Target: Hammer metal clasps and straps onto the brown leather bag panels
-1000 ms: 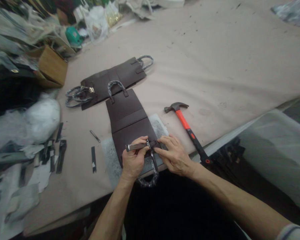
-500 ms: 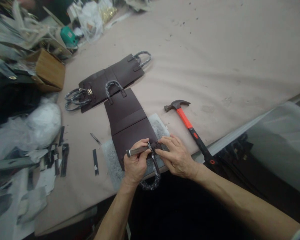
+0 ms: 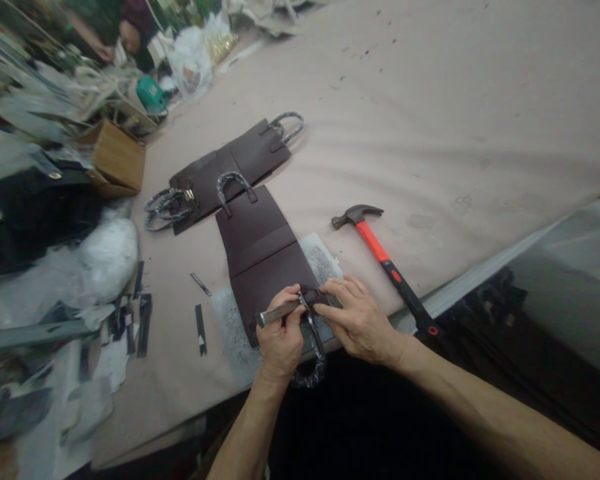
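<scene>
Two bare hands worked at the near end of a dark brown leather-like panel point(image 3: 260, 233), which lay over a speckled grey slab point(image 3: 230, 333) on the cloth-covered table point(image 3: 430, 133). My left hand point(image 3: 280, 340) was closed narrowly on a silver metal rod point(image 3: 280, 312), held slanted. My right hand point(image 3: 360, 320) had its fingertips bent at the panel's edge, beside the rod's inner end; my fingers hid the contact, so I could not tell whether they pinched.

The panel bore two plastic-wrapped handles: one far handle point(image 3: 233, 180) and one near handle point(image 3: 313, 373), looped over the table edge. One claw hammer point(image 3: 370, 240), red and black, lay to the right, its grip end close to my right forearm; any marking on it was too small to read.

Beyond lay a second brown panel point(image 3: 235, 157), with wrapped loops at both ends, too tangled to count. To the left were one small metal rod point(image 3: 201, 285), one notched black strip point(image 3: 200, 327) and several dark strips point(image 3: 143, 327). An open cardboard box point(image 3: 117, 157), a teal object point(image 3: 151, 95) and clear plastic wrapping point(image 3: 107, 253) crowded the left side. Another person's hand point(image 3: 105, 53) showed at upper left.
</scene>
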### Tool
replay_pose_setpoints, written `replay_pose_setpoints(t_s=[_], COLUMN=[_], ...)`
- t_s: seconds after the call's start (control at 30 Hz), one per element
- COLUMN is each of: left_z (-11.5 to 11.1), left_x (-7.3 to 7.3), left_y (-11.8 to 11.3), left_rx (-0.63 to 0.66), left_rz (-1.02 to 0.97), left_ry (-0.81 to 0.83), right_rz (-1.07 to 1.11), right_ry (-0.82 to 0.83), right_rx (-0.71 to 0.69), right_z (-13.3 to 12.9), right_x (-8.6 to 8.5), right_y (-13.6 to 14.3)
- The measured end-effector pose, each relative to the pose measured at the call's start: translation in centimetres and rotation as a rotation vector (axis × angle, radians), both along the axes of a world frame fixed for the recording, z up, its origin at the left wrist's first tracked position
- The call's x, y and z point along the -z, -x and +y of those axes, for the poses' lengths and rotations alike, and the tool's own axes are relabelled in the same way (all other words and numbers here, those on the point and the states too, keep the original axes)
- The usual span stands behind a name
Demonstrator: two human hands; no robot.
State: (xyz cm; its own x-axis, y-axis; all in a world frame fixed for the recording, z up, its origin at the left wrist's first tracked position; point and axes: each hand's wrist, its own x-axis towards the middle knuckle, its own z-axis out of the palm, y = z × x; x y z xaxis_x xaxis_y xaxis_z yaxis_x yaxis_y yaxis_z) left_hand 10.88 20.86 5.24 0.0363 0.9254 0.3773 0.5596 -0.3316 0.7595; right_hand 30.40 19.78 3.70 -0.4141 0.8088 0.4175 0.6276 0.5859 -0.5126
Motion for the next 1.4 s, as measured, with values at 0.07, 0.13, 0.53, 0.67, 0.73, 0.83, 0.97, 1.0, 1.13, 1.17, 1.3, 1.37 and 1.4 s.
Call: replay_pose_setpoints(t_s=[0.07, 0.13, 0.53, 0.67, 0.73, 0.83, 0.97, 1.0, 1.13, 1.17, 1.3, 1.37, 1.4], left_z=[0.3, 0.6, 1.3, 1.4, 1.5, 1.6, 1.7, 1.7, 1.7, 1.7, 1.7, 1.7, 1.7], left_x=[-0.1, -0.2, 0.1, 0.1, 0.1, 0.1, 0.2, 0.2, 0.3, 0.3, 0.5, 0.7, 0.7], left_y=[0.0, -0.1, -0.3, -0.7, -0.8, -1.0, -1.2, -1.2, -1.2, -1.2, -1.1, -1.1, -1.1], left_rx=[0.024, 0.054, 0.085, 0.105, 0.119, 0.136, 0.126, 0.122, 0.114, 0.114, 0.121, 0.119, 0.12], left_rz=[0.019, 0.045, -0.026, -0.05, -0.058, -0.078, -0.098, -0.096, -0.093, -0.095, -0.079, -0.074, -0.075], left_ry=[-0.009, -0.024, -0.028, -0.025, -0.016, 0.001, 0.031, 0.04, 0.067, 0.064, 0.057, 0.055, 0.052], right_rz=[0.012, 0.033, -0.183, 0.033, 0.259, 0.385, 0.478, 0.477, 0.18, 0.057, -0.335, -0.33, -0.26], right_ry=[0.01, 0.03, 0.281, 0.763, 0.972, 1.122, 1.093, 1.007, 0.392, 0.288, 0.251, 0.221, 0.177], right_rx=[-0.001, -0.005, 0.567, 0.653, 0.626, 0.521, 0.48, 0.464, 0.338, 0.297, 0.155, 0.157, 0.19], right_z=[-0.1, -0.1, 2.7, 4.4, 5.3, 6.2, 5.1, 4.3, 1.2, 0.6, -0.5, -0.8, -0.9], right_x=[0.0, -0.2, -2.2, -3.0, -3.6, -5.3, -10.0, -11.5, -16.6, -17.4, -18.8, -19.4, -19.7], right_y=[0.1, 0.1, -6.7, -8.1, -7.9, -6.9, -5.4, -5.2, -4.7, -4.6, -4.9, -4.9, -4.8])
